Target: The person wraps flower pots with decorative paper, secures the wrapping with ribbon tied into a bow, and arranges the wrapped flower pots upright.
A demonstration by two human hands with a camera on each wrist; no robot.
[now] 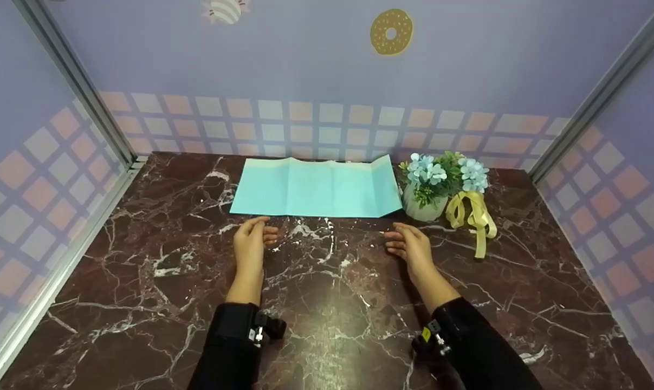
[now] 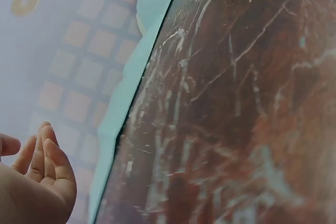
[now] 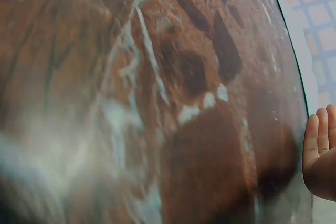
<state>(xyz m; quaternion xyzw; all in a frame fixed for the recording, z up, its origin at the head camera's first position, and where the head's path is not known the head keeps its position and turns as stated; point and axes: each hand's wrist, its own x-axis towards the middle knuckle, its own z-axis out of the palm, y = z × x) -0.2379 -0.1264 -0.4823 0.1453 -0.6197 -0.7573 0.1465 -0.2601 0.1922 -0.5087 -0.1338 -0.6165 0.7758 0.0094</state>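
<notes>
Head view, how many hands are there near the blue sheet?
2. The left hand is near the front-left part of the blue sheet; the right hand is near its front-right corner. Both show plainly.

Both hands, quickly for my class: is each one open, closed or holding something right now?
Left hand: open, holding nothing, near the blue paper.
Right hand: open, holding nothing.

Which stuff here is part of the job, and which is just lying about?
Likely in the job:
- light blue folded sheet, nearest the hands
- left hand, right hand, neither holding anything

Apparently just lying about:
- potted blue flowers
- yellow ribbon, beside the pot
</notes>
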